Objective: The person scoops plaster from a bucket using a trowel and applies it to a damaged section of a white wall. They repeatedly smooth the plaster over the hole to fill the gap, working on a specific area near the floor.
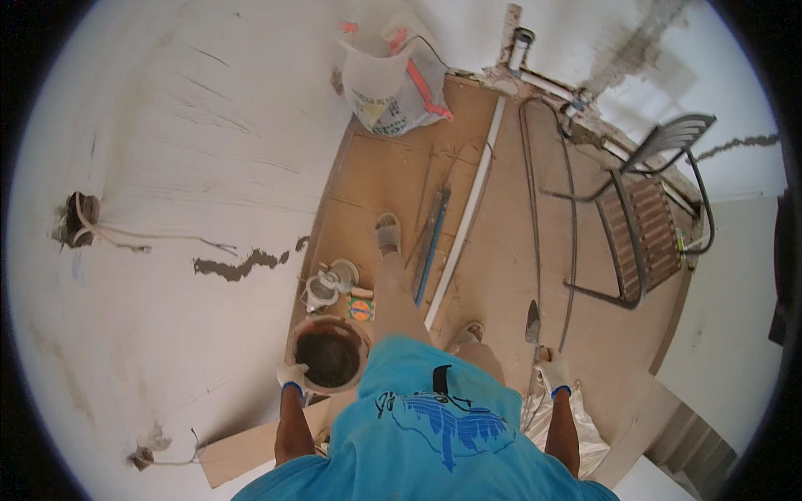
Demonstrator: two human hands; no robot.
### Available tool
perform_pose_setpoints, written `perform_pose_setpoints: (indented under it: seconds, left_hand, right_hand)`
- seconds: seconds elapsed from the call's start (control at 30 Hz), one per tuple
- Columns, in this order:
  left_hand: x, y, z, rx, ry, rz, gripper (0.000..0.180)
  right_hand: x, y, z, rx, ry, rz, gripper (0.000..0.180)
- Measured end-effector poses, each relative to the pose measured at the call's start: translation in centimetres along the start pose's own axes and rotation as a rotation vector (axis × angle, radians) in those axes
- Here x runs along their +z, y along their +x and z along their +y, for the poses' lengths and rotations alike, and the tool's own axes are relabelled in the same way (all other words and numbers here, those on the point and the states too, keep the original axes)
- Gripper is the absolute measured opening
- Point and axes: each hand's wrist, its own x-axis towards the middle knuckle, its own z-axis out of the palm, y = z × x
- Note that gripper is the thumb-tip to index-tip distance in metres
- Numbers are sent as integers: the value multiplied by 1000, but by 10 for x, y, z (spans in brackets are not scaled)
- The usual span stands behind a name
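I judged it best to keep the round brownish bucket (359, 336) level, white-gloved left hand (292, 377) clasping its rim, white-gloved right hand (551, 370) gripping the pointed grey trowel (533, 323).

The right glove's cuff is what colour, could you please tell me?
The cuff is blue, as the head view shows best.

Metal trowel (533, 323), matt bucket (362, 342), cloth shirt (426, 434)
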Motion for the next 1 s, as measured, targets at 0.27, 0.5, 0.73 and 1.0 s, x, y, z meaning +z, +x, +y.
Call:
perform_pose_setpoints:
  seconds: [0.27,0.5,0.73,1.0]
  left_hand:
    - [-13,26,53,-169,-68,-28,36]
    - [-36,26,104,-207,-374,-2,40]
    - [-17,-9,116,-255,-534,131,43]
    - [40,-89,118,-309,-418,200,40]
  right_hand:
    - [111,32,-248,-131,-22,-64,43]
    - [208,80,-498,-752,-344,-17,50]
    - [216,119,-655,-1068,-422,77,27]
    - [207,162,-741,-1479,-406,237,27]
